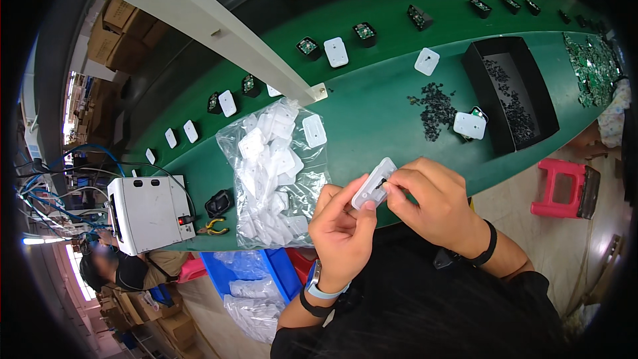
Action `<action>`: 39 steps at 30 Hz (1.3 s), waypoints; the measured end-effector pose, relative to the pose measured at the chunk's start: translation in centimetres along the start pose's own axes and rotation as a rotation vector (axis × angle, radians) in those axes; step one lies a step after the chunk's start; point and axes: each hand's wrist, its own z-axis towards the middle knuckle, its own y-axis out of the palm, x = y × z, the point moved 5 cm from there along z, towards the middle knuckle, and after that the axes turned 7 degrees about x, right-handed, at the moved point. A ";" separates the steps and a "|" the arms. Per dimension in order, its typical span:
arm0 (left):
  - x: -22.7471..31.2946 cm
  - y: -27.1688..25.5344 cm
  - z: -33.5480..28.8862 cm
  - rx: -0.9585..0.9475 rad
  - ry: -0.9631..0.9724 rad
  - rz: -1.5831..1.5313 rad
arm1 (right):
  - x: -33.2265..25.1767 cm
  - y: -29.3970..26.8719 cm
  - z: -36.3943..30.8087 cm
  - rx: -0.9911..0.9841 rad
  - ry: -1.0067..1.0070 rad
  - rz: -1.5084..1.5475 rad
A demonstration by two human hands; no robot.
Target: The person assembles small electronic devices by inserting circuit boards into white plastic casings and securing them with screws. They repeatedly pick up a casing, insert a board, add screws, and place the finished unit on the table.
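My left hand [342,234] holds a white plastic cover [381,169] by its edge, tilted above the bench's near side. The fingers of my right hand [435,203] are pinched at the inner face of the cover, where a small black part [381,185] shows. Beyond my hands lies a loose heap of small black parts [435,110]. Close by, another white cover [470,125] rests on a dark housing with a bit of green board showing. To the left, a clear plastic bag [266,179] holds many white covers, with a single cover [314,131] on top near its edge.
Black box [482,90] with more small parts stands right; green boards [591,70] lie beyond. Housings [364,33] and covers line the far strip. A white post [219,26] crosses the bench. White machine [149,209] and yellow pliers [212,228] sit left; another person [133,269] is beyond.
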 end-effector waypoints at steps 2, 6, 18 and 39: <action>0.0 0.0 -0.1 -0.004 -0.005 -0.006 | -0.1 0.0 0.0 -0.003 -0.016 -0.010; -0.1 0.1 -0.1 -0.014 -0.011 -0.040 | -0.4 0.1 0.0 -0.031 -0.037 -0.058; -2.2 -0.1 -0.5 0.016 -0.359 -0.355 | 2.5 1.8 -1.3 -0.267 0.819 0.681; -3.7 -6.9 3.0 -0.297 -0.471 -0.080 | 3.8 5.5 -3.9 -0.274 0.593 1.066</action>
